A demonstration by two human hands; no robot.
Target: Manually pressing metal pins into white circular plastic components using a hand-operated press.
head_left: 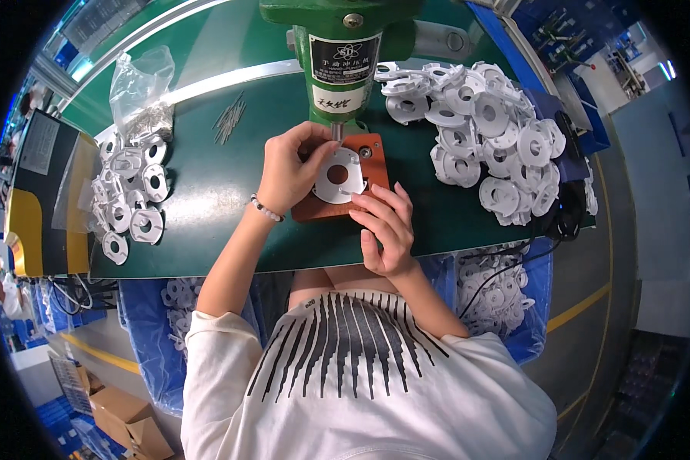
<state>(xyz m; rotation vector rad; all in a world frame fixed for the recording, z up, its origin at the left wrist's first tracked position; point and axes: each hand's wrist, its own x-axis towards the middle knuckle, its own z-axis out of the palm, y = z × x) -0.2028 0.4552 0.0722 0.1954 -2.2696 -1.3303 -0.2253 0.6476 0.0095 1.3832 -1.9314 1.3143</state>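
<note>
A white plastic ring-shaped part (324, 188) with a round centre hole lies on the orange-red fixture block (310, 208), under the ram of a green hand press (283, 9). My left hand (289, 165) comes in from the left, its thumb and index finger pinched together at the part's upper edge, close to the metal ram (337, 132). Whatever sits between those fingertips is too small or hidden to make out. My right hand (388, 232) has its fingers stretched out and apart, the fingertips at the part's lower right edge.
Thin metal pins (229, 118) lie loose behind my left hand, near a clear plastic bag (139, 88) of small pieces. White parts are heaped at the left (122, 192) and higher at the right (490, 115). Blue-lined bins (149, 337) of white parts stand below the table edge.
</note>
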